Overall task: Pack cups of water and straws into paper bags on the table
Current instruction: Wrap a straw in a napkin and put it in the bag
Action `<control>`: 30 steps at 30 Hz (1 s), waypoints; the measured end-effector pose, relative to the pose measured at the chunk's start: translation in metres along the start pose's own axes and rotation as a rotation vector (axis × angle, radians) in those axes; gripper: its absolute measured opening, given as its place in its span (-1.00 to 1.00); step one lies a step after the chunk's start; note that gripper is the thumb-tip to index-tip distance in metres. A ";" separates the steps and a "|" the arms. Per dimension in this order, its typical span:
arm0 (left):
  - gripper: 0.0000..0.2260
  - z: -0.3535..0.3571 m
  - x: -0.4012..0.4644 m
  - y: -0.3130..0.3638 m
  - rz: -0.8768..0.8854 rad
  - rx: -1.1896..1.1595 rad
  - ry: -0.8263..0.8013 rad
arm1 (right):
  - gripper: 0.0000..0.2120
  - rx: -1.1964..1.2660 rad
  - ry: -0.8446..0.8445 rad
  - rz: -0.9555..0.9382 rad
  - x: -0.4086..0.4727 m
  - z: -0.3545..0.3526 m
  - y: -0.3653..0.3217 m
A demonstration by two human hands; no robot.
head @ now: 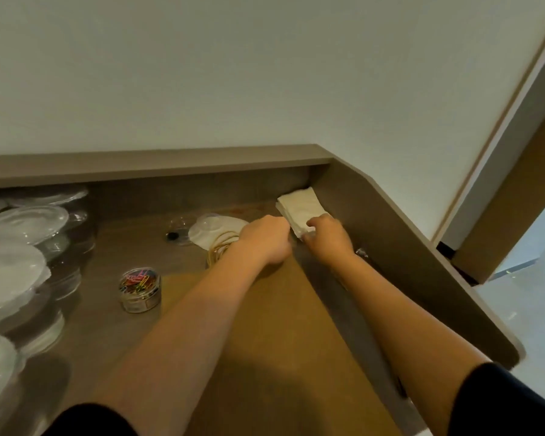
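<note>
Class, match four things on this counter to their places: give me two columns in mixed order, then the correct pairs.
Things:
1. stack of white napkins
2. jar of coloured paper clips
3. lidded clear cups
4. brown paper bag

Places:
A. along the left edge
B. flat under the forearms
C. far right corner, at the hands
D. left of the left forearm, standing alone

Pairs: 1-C, 2-D, 3-A, 4-B
</note>
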State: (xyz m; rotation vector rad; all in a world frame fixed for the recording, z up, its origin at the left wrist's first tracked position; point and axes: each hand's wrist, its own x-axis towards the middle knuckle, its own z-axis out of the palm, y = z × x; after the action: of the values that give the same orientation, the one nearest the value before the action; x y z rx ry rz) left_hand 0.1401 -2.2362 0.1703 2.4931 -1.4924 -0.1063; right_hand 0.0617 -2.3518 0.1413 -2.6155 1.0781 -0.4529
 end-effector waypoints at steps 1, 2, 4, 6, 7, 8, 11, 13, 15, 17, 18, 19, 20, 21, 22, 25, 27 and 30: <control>-0.86 0.001 0.006 0.001 -0.014 -0.001 -0.004 | -0.69 -0.042 -0.010 -0.030 0.009 0.005 0.001; -0.86 0.002 0.012 0.001 -0.027 -0.010 -0.006 | -0.69 -0.086 -0.018 -0.056 0.017 0.010 0.002; -0.86 0.005 0.023 -0.001 -0.047 -0.046 -0.007 | -0.72 -0.160 -0.020 -0.084 0.028 0.019 0.003; -0.86 0.008 0.029 -0.001 -0.055 -0.079 -0.021 | -0.75 -0.192 -0.015 -0.090 0.035 0.023 0.004; -0.86 0.010 0.031 -0.001 -0.055 -0.088 -0.033 | -0.76 -0.199 -0.015 -0.087 0.038 0.025 0.004; -0.86 0.012 0.032 -0.001 -0.056 -0.096 -0.042 | -0.76 -0.206 -0.013 -0.080 0.039 0.026 0.004; -0.83 0.017 0.035 -0.001 -0.044 -0.145 -0.034 | -0.77 -0.218 0.000 -0.068 0.044 0.026 0.006; -0.82 0.019 0.034 -0.001 -0.038 -0.243 -0.024 | -0.78 -0.161 0.066 -0.085 0.044 0.025 0.006; -0.80 0.019 0.033 0.002 -0.045 -0.372 0.007 | -0.77 -0.044 0.158 -0.102 0.042 0.021 0.005; -0.78 0.017 0.034 0.006 -0.132 -0.582 0.088 | -0.76 0.097 0.251 -0.116 0.035 0.015 0.005; -0.76 0.015 0.033 0.009 -0.230 -0.792 0.108 | -0.77 0.181 0.303 -0.127 0.029 0.010 0.003; -0.74 0.012 0.032 0.012 -0.342 -1.065 0.074 | -0.79 0.266 0.345 -0.145 0.022 0.004 0.000; -0.72 0.007 0.030 0.014 -0.419 -1.366 -0.029 | -0.81 0.339 0.365 -0.170 0.013 -0.002 -0.004; -0.69 0.003 0.029 0.015 -0.453 -1.602 -0.149 | -0.82 0.383 0.351 -0.203 0.004 -0.008 -0.007; -0.66 0.000 0.028 0.015 -0.466 -1.742 -0.233 | -0.84 0.391 0.315 -0.236 -0.006 -0.013 -0.011; -0.73 -0.007 0.024 0.022 -0.597 -1.787 -0.181 | -0.85 0.364 0.180 -0.292 -0.040 -0.021 -0.015; -0.75 -0.004 0.023 0.027 -0.648 -1.648 -0.120 | -0.84 0.329 0.115 -0.287 -0.058 -0.025 -0.015; -0.68 0.003 0.020 0.034 -0.661 -1.506 -0.144 | -0.83 0.302 -0.003 -0.275 -0.071 -0.030 -0.009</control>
State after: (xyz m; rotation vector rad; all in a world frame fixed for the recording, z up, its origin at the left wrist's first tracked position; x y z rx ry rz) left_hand 0.1204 -2.2696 0.1766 1.4955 -0.1813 -1.0524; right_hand 0.0076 -2.2988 0.1594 -2.4936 0.5928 -0.6169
